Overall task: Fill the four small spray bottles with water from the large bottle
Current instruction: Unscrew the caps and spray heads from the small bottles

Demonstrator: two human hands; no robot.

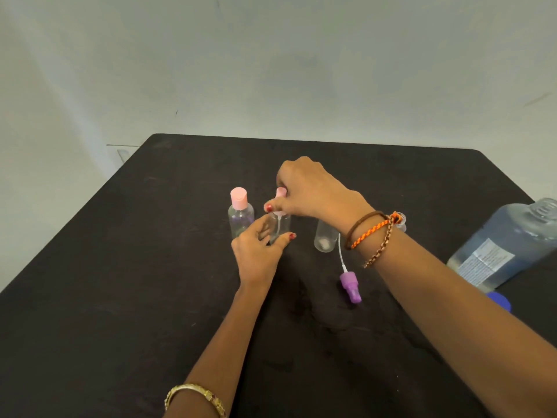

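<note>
Pale grey walls stood behind a black table that carried everything. Toward the middle of the surface, leftmost, a clear small bottle with a pink flip cap stood upright. Just right of it, a second clear spray bottle was gripped at its lower body by the left hand, fingers and thumb curled round it. Its pink spray head was pinched from above by the right hand, fingers clenched on it. Further right, an uncapped clear bottle stood open, partly hidden behind the right wrist, where corded bracelets were worn. Nearer the front edge, a purple spray head with its white tube was lying flat. By the right edge, the large water bottle was seen uncapped, and a blue cap lay beside its base.
</note>
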